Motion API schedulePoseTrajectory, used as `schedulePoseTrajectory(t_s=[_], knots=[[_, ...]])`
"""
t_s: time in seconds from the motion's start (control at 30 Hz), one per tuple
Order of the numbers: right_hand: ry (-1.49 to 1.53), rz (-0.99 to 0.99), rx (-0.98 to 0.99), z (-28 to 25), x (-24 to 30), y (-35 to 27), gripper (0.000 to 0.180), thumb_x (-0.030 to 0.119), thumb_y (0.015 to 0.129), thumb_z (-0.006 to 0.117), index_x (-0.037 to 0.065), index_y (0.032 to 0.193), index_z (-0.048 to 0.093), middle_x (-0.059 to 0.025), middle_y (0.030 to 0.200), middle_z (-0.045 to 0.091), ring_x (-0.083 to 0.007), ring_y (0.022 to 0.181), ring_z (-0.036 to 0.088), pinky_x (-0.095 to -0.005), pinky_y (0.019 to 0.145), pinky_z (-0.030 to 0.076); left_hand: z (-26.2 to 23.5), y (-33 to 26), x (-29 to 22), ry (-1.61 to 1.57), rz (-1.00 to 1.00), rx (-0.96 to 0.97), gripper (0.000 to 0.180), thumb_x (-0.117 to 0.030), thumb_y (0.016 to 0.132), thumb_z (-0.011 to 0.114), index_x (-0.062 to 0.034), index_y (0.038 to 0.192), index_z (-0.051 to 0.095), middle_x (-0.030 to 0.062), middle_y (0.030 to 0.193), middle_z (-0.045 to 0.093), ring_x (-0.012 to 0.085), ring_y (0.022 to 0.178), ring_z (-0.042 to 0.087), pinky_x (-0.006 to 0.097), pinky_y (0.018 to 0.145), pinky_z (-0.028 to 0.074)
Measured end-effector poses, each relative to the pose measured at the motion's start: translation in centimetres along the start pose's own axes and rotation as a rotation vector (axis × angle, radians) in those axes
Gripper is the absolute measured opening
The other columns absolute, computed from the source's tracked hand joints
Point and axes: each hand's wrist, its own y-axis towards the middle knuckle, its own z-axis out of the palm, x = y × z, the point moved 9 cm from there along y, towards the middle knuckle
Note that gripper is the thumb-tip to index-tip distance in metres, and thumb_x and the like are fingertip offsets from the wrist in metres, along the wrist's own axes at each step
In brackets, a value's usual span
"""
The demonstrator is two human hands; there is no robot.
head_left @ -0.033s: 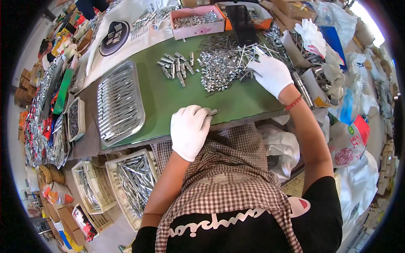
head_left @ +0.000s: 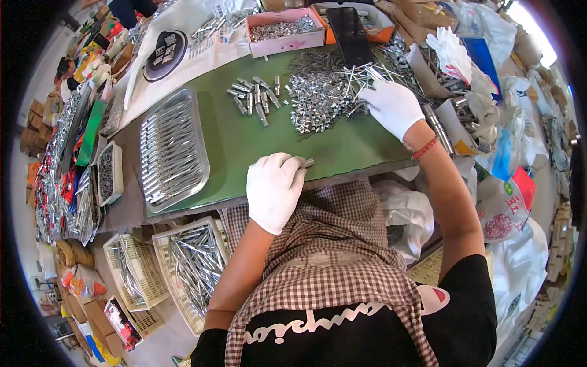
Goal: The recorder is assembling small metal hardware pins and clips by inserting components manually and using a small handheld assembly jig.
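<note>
Tray (head_left: 173, 150): full of metal parts, on mat's left end, overhangs table's near edge.
Mat (head_left: 232, 137): green; bare strip btw tray and L hand, open room there.
L hand (head_left: 273, 188): gloved, at table's near edge; grip closed round a small metal pin (head_left: 307, 163), tip pokes out.
Sleeves (head_left: 254, 98): loose row mid-mat, apart from both hands.
Nuts (head_left: 318, 101): heap just right of sleeves.
R hand (head_left: 391, 105): gloved, at heap's right edge, grip pinched on thin rods (head_left: 358, 73).
Box (head_left: 284, 30): pink, far edge.
</note>
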Motion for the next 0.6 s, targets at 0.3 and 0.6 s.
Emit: schedulePoseTrajectory(t_s=[0.3,0.6], knots=[[-0.015,0.136,-0.064,-2.5,-1.9,-1.8,0.023,0.022,0.093,0.058,0.013,0.114,0.063,-0.0143,0.096,0.060,-0.0335,0.092,0.062,-0.0452,0.080,0.052,0.1,-0.1,0.2,-0.011,-0.029,0.026,0.011,-0.013,0.079,0.073,-0.0109,0.089,0.072,0.0064,0.086,0.064,0.0305,0.082,0.062,0.043,0.072,0.046],[0.418,-0.079,-0.042,-1.1,9.1,-6.0,0.015,0.011,0.083,0.069,0.013,0.098,0.068,-0.0081,0.095,0.065,-0.0311,0.092,0.062,-0.0416,0.083,0.051,1.5,0.3,-1.4,-0.035,-0.008,-0.003,0.011,-0.016,0.081,0.071,-0.0114,0.091,0.071,0.0058,0.080,0.062,0.0289,0.071,0.061,0.042,0.065,0.047]])
